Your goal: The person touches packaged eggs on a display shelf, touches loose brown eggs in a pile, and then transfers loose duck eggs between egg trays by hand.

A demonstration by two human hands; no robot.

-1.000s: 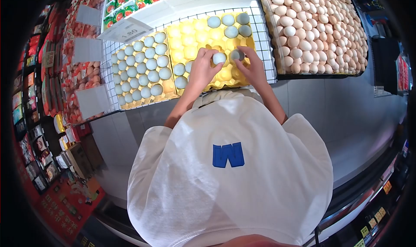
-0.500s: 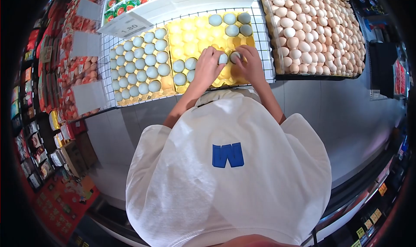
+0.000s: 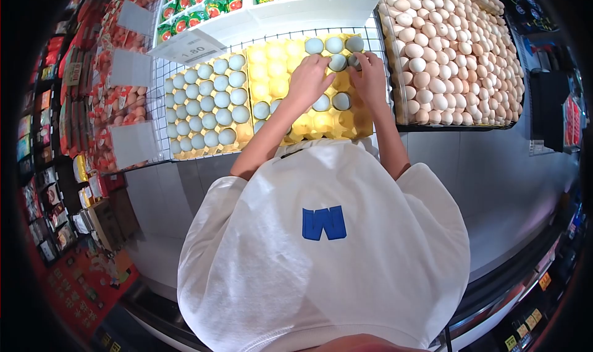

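On the yellow egg tray (image 3: 267,71), my left hand (image 3: 310,79) has its thumb and fingers closed at the side of a pale blue-green egg (image 3: 337,63). My right hand (image 3: 370,79) closes on another blue-green egg (image 3: 354,60) just to the right, partly hidden by its fingers. Both eggs are in the second row from the back. Behind them are three more eggs (image 3: 334,44) in the back row. Nearer me, two eggs (image 3: 341,101) rest in cups, and others (image 3: 261,110) lie at the left, partly behind my left forearm.
A second tray (image 3: 236,133) at the left holds several blue-green eggs. A price sign (image 3: 190,47) and a white bin (image 3: 296,12) of green-and-red packages stand behind. To the right is a large bin of brown eggs (image 3: 438,68). Red net bags (image 3: 123,37) are at far left.
Two eggs that my hands were holding now rest in cups nearer me. Both hands have moved away from my body to the second-row eggs. The view has shifted slightly.
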